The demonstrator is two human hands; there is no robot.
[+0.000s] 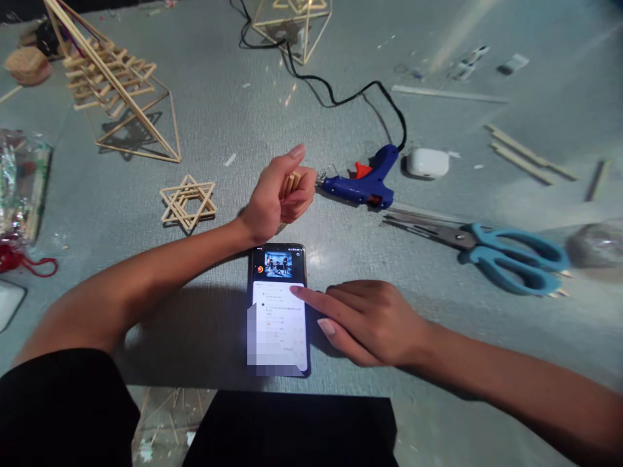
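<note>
My left hand [285, 194] is curled closed around several short wooden sticks [291, 184], and their ends show between thumb and fingers. It rests just beyond the top edge of a smartphone [277, 311] that lies face up with its screen lit. From the right, my right hand [372, 321] reaches over the phone. Its index finger is stretched out with the tip at the screen, the thumb is apart and the other fingers are bent; it holds nothing. A star made of wooden sticks [189, 203] lies left of my left hand. Close by on the right is a blue glue gun [360, 188].
Blue-handled scissors [479, 243] and a white earbud case [427, 163] lie to the right, with loose sticks [530, 155] beyond. A stick frame model [121, 97] stands back left, another frame [304, 32] at the back. A black cord [335, 100] trails from the glue gun.
</note>
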